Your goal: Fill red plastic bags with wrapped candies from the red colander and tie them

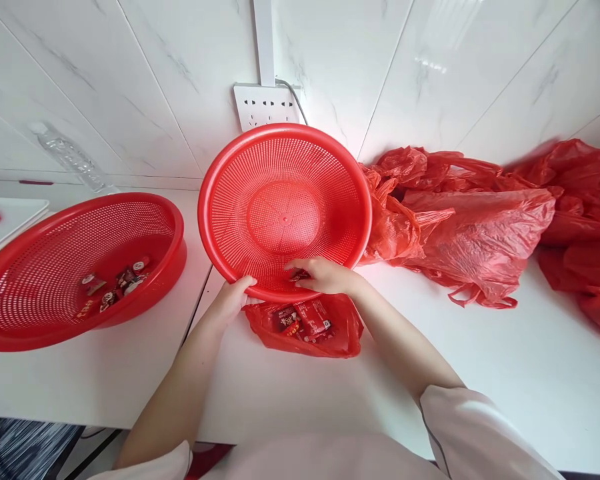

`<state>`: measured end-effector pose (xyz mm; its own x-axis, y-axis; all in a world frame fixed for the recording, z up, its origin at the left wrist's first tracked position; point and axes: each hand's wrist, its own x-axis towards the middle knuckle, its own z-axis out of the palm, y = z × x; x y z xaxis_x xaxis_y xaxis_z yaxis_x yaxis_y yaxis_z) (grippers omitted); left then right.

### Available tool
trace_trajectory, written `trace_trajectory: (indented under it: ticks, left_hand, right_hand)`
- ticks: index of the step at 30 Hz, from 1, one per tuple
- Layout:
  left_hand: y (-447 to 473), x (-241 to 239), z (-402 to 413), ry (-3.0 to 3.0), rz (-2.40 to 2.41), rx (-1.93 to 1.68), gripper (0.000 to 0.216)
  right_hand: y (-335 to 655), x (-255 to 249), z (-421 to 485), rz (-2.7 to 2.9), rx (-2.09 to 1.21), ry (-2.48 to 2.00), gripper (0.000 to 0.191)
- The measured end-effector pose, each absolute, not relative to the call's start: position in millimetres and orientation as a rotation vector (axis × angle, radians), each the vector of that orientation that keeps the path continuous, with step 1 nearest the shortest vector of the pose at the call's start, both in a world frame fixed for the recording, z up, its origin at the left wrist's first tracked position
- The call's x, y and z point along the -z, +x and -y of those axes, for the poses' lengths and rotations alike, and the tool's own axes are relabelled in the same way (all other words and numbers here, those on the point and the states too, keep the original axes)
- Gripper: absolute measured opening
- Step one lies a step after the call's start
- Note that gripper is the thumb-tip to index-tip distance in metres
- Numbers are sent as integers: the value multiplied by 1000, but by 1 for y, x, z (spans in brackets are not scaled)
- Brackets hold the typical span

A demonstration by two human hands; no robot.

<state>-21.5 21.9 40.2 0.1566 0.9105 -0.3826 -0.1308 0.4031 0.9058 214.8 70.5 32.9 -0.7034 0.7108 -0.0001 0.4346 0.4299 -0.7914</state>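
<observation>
A round red perforated basket [285, 167] stands tilted up toward me on the white table. My left hand [233, 300] grips its lower rim, fingers closed over the edge. My right hand [323, 275] reaches inside the basket at its lower edge, fingers pinched around a small dark wrapped candy [300, 275]. Just below the basket lies a small red plastic bag [305, 327] holding several wrapped candies.
A second red basket [40, 293] with several small candies sits at the left. A heap of red plastic bags [480, 220] covers the table's right side. A white power strip [265, 105] hangs on the tiled wall. A white tray [10, 220] lies at far left.
</observation>
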Motion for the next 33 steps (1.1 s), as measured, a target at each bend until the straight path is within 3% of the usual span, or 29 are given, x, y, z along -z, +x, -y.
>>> trace_trajectory:
  ticks: [3, 6, 11, 24, 29, 33]
  left_hand:
    - [-21, -39, -22, 870, -1164, -887, 19]
    - [-21, -40, -21, 871, -1193, -890, 18]
    - [-20, -41, -21, 861, -1204, -902, 26]
    - [-19, -44, -22, 820, -1246, -895, 23]
    - [-20, -40, -24, 809, -1190, -929, 25]
    - [-22, -37, -26, 812, -1177, -927, 28]
  right_hand:
    - [215, -36, -72, 2007, -1485, -897, 33]
    - [216, -41, -71, 1575, -1887, -782, 43]
    - [222, -50, -70, 1331, -2032, -748, 47]
    - [233, -75, -54, 1851, -1926, -814, 37]
    - [231, -92, -32, 2391, -1541, -903, 27]
    - [232, -96, -25, 2509, -1019, -1239, 39]
